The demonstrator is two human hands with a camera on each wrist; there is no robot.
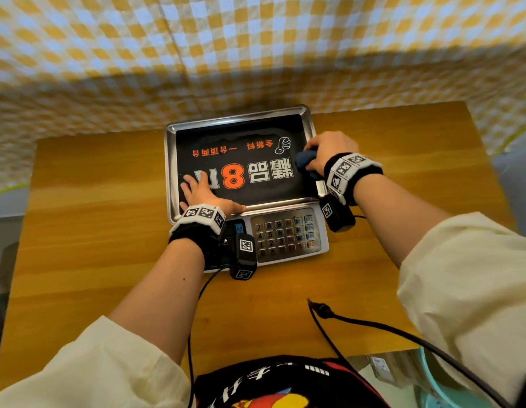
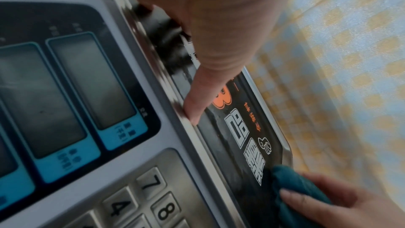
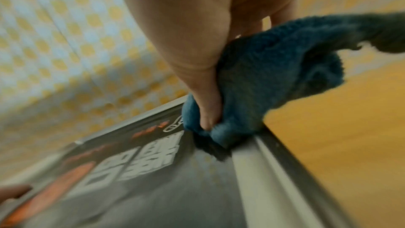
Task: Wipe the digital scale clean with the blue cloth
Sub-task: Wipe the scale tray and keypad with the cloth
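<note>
The digital scale stands on the wooden table, its steel pan covered by a black printed film. My right hand grips the bunched blue cloth and presses it onto the pan's right edge. The blue cloth hangs partly over the pan's rim in the right wrist view. My left hand lies flat on the pan's near-left corner, fingers spread, thumb along the front rim. In the left wrist view the thumb presses the rim beside the display, and the blue cloth shows at the bottom right.
The wooden table has bare surface on both sides of the scale. A yellow and white checked cloth hangs behind it. Black cables run across the table's near part. The keypad faces me.
</note>
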